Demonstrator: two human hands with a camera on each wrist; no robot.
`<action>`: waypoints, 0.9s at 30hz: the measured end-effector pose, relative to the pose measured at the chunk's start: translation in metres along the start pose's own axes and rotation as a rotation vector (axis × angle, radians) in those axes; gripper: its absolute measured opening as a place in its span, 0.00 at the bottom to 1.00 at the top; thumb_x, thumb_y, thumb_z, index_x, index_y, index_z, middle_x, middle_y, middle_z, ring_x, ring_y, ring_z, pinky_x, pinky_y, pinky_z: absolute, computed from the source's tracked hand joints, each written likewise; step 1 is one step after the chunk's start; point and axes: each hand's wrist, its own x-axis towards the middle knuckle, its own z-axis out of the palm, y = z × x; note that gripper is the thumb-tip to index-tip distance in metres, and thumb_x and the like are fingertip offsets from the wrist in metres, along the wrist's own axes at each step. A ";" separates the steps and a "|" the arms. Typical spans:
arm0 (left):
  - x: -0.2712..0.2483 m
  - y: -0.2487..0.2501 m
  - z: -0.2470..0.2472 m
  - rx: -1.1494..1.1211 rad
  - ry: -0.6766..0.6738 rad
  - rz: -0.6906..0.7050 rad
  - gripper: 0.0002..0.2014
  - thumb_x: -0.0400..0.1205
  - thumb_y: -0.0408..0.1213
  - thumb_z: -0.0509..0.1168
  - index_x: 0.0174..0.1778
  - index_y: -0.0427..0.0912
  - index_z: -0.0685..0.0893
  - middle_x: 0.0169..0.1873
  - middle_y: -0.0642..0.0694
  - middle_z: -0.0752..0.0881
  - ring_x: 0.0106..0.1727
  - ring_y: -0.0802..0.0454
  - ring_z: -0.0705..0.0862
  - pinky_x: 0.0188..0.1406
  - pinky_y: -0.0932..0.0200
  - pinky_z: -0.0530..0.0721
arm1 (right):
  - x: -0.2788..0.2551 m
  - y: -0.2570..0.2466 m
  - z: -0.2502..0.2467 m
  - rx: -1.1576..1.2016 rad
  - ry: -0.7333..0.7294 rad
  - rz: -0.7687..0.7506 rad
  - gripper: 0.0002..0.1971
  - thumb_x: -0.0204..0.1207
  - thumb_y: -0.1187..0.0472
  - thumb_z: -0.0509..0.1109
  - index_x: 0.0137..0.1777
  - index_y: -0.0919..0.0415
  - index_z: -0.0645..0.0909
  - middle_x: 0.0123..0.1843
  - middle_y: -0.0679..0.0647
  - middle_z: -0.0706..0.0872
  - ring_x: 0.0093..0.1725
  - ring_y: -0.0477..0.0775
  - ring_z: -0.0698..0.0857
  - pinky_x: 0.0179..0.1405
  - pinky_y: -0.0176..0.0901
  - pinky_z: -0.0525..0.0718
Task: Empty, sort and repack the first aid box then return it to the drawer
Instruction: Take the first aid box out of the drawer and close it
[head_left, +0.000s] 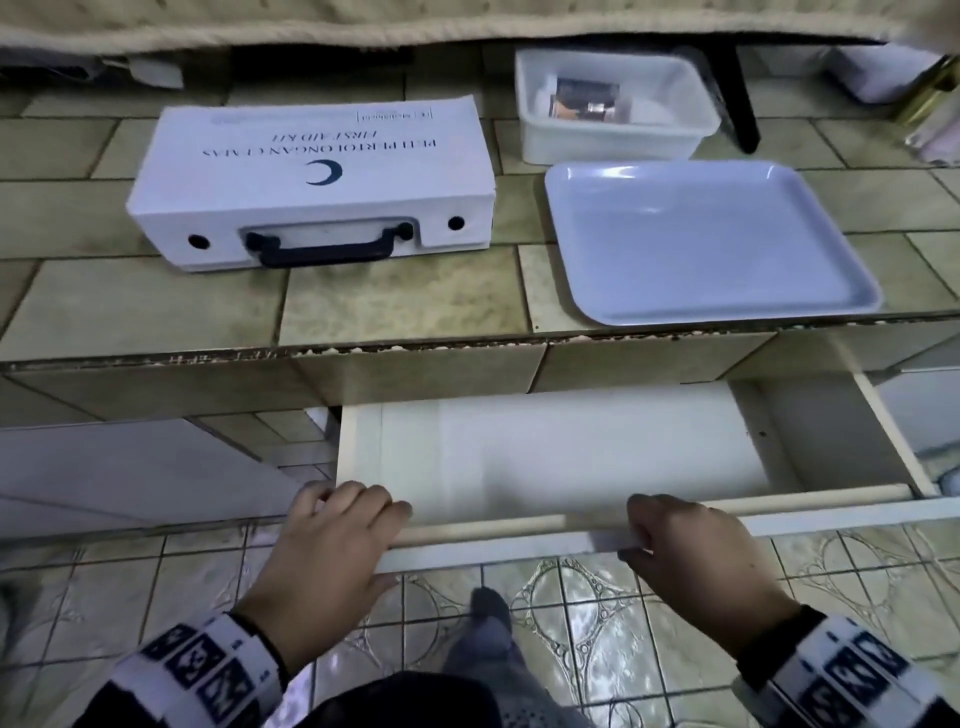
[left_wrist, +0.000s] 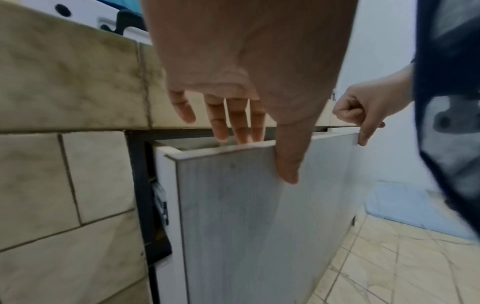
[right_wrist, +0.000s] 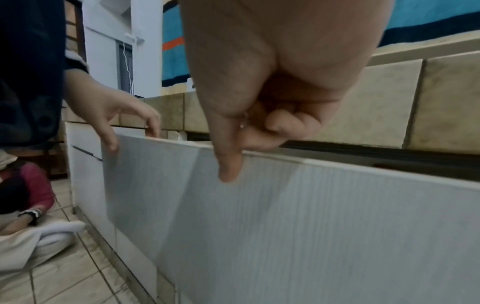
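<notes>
The white first aid box (head_left: 311, 182) with a dark handle (head_left: 327, 249) lies closed on the tiled counter, back left. Below the counter a white drawer (head_left: 769, 441) stands pulled out, and nothing shows inside it. My left hand (head_left: 358, 514) holds the top edge of the drawer front (left_wrist: 233, 226) near its left corner, fingers (left_wrist: 241, 127) over the edge and thumb (left_wrist: 288, 164) on the outer face. My right hand (head_left: 639, 535) pinches the same edge further right, fingers curled behind it and thumb (right_wrist: 228, 164) pressed on the drawer front (right_wrist: 311, 226).
A pale blue tray (head_left: 701, 244) lies on the counter (head_left: 130, 306) right of the box. Behind it stands a white tub (head_left: 613, 109) with small items. A black stand leg (head_left: 743, 98) rises at the back right. Patterned floor tiles (head_left: 571, 597) and my foot (head_left: 488, 623) are below the drawer.
</notes>
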 end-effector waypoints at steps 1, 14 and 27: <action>0.005 -0.002 0.000 0.019 0.041 -0.042 0.33 0.50 0.54 0.82 0.50 0.50 0.82 0.39 0.53 0.82 0.43 0.50 0.79 0.47 0.51 0.67 | 0.006 0.000 0.001 0.032 -0.002 0.028 0.31 0.48 0.51 0.83 0.30 0.49 0.58 0.23 0.51 0.79 0.20 0.56 0.82 0.19 0.37 0.61; 0.044 -0.032 -0.101 -0.170 0.489 -0.542 0.04 0.78 0.42 0.65 0.43 0.46 0.81 0.38 0.50 0.80 0.42 0.48 0.77 0.43 0.50 0.75 | 0.074 -0.066 -0.097 1.102 0.218 -0.163 0.15 0.73 0.63 0.73 0.31 0.53 0.69 0.21 0.51 0.76 0.23 0.53 0.85 0.21 0.39 0.75; 0.083 -0.105 -0.139 -1.234 0.675 -1.074 0.42 0.68 0.67 0.65 0.69 0.37 0.70 0.55 0.38 0.86 0.54 0.39 0.86 0.58 0.40 0.84 | 0.158 -0.098 -0.188 2.170 -0.609 0.271 0.26 0.79 0.53 0.66 0.69 0.71 0.69 0.66 0.75 0.74 0.59 0.70 0.80 0.47 0.59 0.84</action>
